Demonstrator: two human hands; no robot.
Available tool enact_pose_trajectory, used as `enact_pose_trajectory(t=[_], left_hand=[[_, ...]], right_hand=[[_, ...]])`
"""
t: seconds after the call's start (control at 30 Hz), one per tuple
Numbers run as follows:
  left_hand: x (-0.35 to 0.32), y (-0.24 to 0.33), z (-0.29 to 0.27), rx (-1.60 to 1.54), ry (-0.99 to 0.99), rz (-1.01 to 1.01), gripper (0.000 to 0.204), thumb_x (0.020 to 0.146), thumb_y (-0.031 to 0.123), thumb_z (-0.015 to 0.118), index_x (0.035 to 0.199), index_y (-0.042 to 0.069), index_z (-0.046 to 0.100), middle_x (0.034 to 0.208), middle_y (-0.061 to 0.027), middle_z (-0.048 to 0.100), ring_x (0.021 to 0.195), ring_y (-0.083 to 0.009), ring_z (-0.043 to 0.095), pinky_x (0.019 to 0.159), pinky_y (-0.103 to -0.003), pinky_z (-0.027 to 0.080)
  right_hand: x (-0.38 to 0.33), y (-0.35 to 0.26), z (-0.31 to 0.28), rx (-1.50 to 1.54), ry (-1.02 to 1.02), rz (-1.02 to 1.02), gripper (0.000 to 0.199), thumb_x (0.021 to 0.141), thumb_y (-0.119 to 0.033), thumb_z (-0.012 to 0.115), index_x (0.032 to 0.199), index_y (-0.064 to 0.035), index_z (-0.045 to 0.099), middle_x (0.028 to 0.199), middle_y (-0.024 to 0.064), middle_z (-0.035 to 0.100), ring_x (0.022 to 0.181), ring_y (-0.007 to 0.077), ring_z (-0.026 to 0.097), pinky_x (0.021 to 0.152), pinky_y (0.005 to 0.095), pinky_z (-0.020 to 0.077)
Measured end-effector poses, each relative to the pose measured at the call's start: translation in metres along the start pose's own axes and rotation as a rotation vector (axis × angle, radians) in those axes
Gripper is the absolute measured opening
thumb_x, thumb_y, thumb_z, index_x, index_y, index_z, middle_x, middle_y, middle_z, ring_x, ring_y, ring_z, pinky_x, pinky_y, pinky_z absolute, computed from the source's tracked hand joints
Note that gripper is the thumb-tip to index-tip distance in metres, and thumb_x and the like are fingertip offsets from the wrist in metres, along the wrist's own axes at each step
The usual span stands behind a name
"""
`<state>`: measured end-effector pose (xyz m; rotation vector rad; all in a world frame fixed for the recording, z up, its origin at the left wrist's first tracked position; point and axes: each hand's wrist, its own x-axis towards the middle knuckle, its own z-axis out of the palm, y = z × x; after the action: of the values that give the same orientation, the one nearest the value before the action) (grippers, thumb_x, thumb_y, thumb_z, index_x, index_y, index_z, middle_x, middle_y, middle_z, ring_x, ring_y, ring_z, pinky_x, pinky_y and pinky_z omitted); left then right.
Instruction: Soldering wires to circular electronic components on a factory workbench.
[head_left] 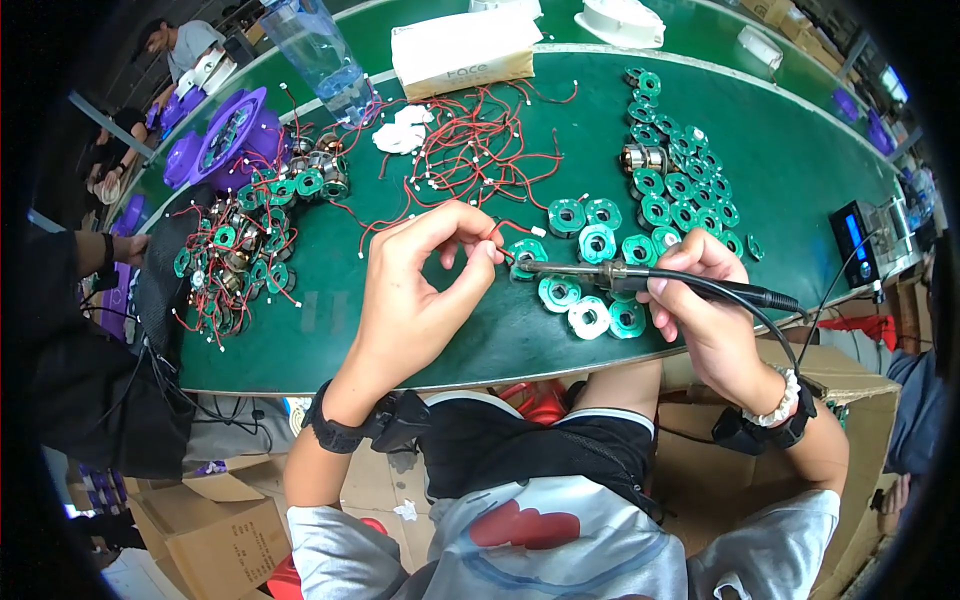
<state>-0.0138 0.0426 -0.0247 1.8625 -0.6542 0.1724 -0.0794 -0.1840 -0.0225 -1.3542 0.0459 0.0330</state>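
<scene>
My left hand (425,275) pinches a short red and black wire (507,255) between thumb and fingertips. The wire's end meets a small motor with a green ring-shaped circuit board (526,250). In my right hand (705,300) is a soldering iron (640,277), held like a pen and pointing left, its tip at that same board. Whether the tip touches the wire is too small to tell. Around the tip stand several more motors topped with green boards (597,243). A white connector (538,232) lies at the wire's other end.
Loose red and black wires (480,150) spread behind my left hand. Wired motors (235,250) pile up at left, near a purple basket (235,135). More green-board motors (680,185) stand at right, beside a soldering station (868,240). A tissue pack (462,55) and water bottle (325,65) stand at the back.
</scene>
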Motion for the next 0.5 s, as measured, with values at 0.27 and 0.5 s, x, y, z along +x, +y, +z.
enact_pose_trajectory(t=[0.27,0.5], left_hand=[[0.0014,0.0005,0.0009,-0.014,-0.004,-0.017,0.002,0.071,0.0,0.053,0.073,0.001,0.055,0.064,-0.0014,0.058,0.054,-0.0071,0.045,0.05,-0.021,0.034],[0.0019,0.0014,0.0014,-0.012,-0.002,-0.031,0.002,0.071,0.0,0.053,0.072,0.001,0.055,0.064,-0.0012,0.058,0.054,-0.0068,0.046,0.05,-0.021,0.034]], right_hand=[[0.0009,-0.0016,-0.0002,0.018,0.041,-0.001,0.012,0.075,0.0,0.057,0.077,-0.0039,0.046,0.068,0.0069,0.056,0.052,0.0064,0.052,0.043,0.0174,0.0413],[0.0004,-0.0017,-0.0006,0.024,0.025,0.008,0.012,0.075,0.0,0.057,0.076,-0.0039,0.046,0.068,0.0071,0.056,0.051,0.0063,0.052,0.042,0.017,0.041]])
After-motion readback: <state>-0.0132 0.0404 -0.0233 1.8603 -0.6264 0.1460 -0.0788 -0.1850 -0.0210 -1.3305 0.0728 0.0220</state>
